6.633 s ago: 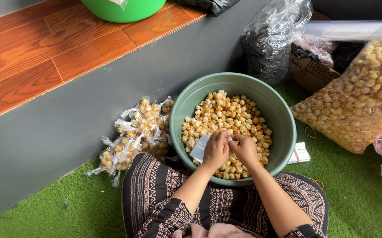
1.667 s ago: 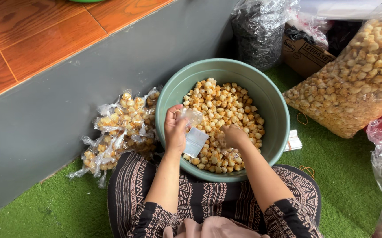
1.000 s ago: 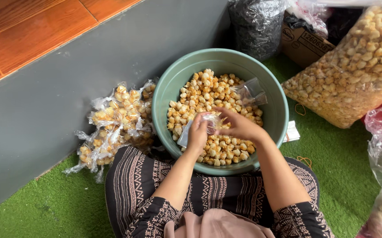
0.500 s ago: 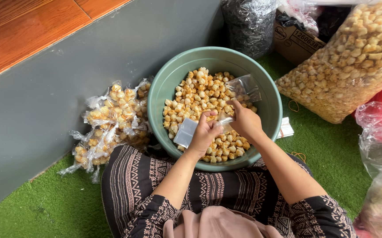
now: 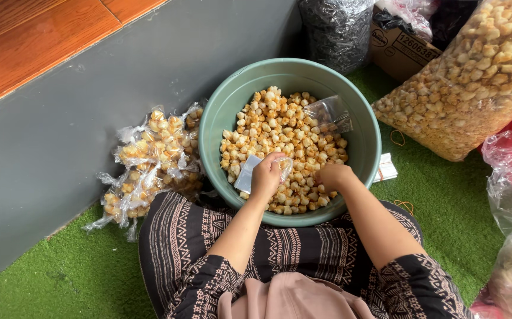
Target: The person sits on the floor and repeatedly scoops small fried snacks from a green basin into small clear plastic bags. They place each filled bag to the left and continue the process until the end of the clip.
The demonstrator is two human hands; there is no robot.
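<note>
Right then, the left hand (image 5: pixel 266 175) held a small clear bag (image 5: pixel 249 174) over the near-left part of the bowl (image 5: pixel 214 118), fingers curled and pinched on the bag's top edge w/ the mouth toward the right hand (image 5: pixel 334 175). Bag's long axis ran roughly from the left hand down-left, its free end hanging toward the bowl's left wall. The right hand lay just beside it, knuckles up, fingers tucked down into the snacks (image 5: pixel 279 124); whether they were closed round any pieces couldn't be told, since the back of the hand hid them. So the bag sat to the left of the right fingers, near but not touching as far as the view showed, and the left hand was the 1 on it. Both forearms came in from the lap at a shallow angle, wrists bent down over the bowl's near rim. A 2nd empty bag (image 5: pixel 326 112) lay on the snacks at the far-right side, well apart from both hands. Filled bags (image 5: pixel 149 159) were heaped on the green turf (image 5: pixel 61 277) left of the bowl, against the grey wall (image 5: pixel 61 136); 1 big sack (image 5: pixel 474 77) of the same snacks lay to the right.
</note>
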